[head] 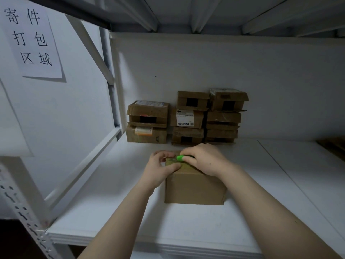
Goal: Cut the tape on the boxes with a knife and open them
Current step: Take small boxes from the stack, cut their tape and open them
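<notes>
Shelf (252, 212): stacks (188, 118) of cartons along the back edge, left of centre. Box (194, 187) sits mid-shelf, directly under both your hands. Left hand (160, 169) grips the box top's left edge, thumb on top. Right hand (205, 159) is wrapped round the green knife (180, 158), which is on the box top with its nose just beside your left fingers.

Your station: white metal shelving bay, dim cool light.
You face a white shelf board (115, 208) that meets a second board (308, 174) at a seam on your right. Behind it is a plain white back panel (233, 71), and overhead the ribbed underside of the upper shelf (205, 14). At your left are a perforated angle upright (22, 208), a diagonal brace (91, 49), and a paper sign (31, 40) with black Chinese characters.
</notes>
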